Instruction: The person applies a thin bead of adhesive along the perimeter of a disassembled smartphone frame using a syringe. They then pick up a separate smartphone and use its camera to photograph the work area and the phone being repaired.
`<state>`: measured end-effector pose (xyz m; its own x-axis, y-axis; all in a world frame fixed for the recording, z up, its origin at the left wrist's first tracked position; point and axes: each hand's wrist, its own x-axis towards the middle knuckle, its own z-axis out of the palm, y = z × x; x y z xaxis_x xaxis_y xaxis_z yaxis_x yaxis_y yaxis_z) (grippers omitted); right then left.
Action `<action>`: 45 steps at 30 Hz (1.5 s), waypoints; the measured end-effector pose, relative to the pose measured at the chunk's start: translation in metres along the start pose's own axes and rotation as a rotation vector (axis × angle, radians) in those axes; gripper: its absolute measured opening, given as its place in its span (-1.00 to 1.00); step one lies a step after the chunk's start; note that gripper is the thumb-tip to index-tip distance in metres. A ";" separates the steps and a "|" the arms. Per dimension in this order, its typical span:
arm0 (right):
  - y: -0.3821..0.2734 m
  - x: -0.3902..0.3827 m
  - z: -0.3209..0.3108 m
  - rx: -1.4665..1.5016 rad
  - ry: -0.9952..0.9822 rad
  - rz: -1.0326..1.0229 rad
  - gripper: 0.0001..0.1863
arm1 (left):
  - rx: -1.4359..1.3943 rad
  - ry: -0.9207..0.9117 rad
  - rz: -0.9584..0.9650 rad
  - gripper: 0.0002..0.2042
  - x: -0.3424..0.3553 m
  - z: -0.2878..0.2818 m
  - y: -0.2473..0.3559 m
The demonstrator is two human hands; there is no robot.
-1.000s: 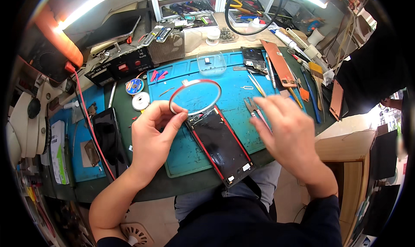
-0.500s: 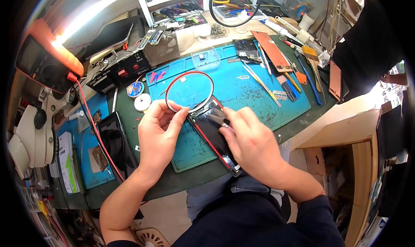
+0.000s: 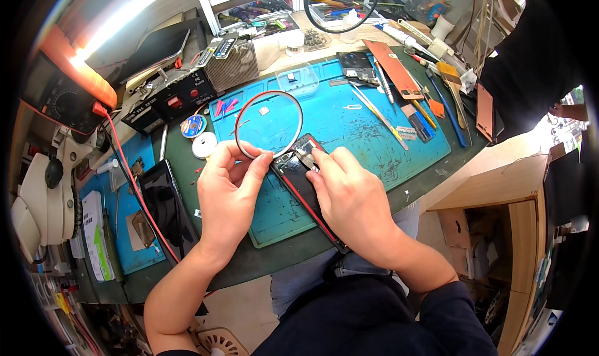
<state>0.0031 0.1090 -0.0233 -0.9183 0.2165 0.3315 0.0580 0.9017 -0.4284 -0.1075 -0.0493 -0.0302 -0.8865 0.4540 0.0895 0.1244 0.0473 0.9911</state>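
My left hand (image 3: 228, 187) pinches the lower edge of a thin ring-shaped roll of red tape (image 3: 301, 120), which stands up over the mat. Just right of its fingertips lies a black phone frame (image 3: 299, 182), slanting toward me, its lower end reaching past the bench edge. A red tape strip (image 3: 309, 207) runs down the frame's left long side. My right hand (image 3: 352, 200) is closed over the frame's right side, thumb and forefinger pinched at a small greyish flat piece (image 3: 306, 151) near the top end. What that piece is, I cannot make out.
A blue work mat (image 3: 393, 163) covers the bench. Tweezers (image 3: 380, 119), a brush (image 3: 450, 75) and copper-coloured panels (image 3: 393, 69) lie to the right. A clear plastic box (image 3: 298, 80) sits behind. At left are a black phone (image 3: 165, 206), solder spools (image 3: 204, 145) and an orange multimeter (image 3: 68, 88).
My right hand has shifted slightly up and left along the frame, and the greyish piece now shows at its fingertips. The tape roll has tilted slightly left in my left hand.
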 end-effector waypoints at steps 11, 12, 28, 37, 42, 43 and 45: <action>-0.003 0.002 0.003 0.035 0.038 0.030 -0.69 | -0.043 0.047 0.025 -0.88 0.000 0.003 0.000; -0.003 0.002 0.003 0.033 0.040 0.033 -0.69 | -0.041 0.043 0.023 -0.88 0.001 0.002 0.000; 0.008 0.008 -0.012 0.050 -0.014 -0.053 -0.55 | -0.108 0.078 0.044 -0.89 0.002 0.001 0.002; 0.012 0.009 0.002 -0.133 -0.046 -0.187 -0.48 | -0.144 0.071 0.025 -0.89 0.002 0.001 0.002; 0.013 0.007 -0.003 -0.094 -0.038 -0.131 -0.51 | -0.127 0.040 0.056 -0.87 0.002 0.000 0.002; 0.013 0.010 -0.008 -0.082 -0.047 -0.102 -0.54 | -0.113 0.026 0.068 -0.85 0.002 -0.001 0.002; 0.012 0.016 -0.027 -0.054 -0.051 0.029 -0.62 | -0.037 0.042 0.138 -0.74 0.001 -0.003 0.005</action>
<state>-0.0008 0.1339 -0.0007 -0.9345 0.2248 0.2760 0.1046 0.9145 -0.3908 -0.1092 -0.0512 -0.0246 -0.8801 0.4165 0.2280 0.2300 -0.0460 0.9721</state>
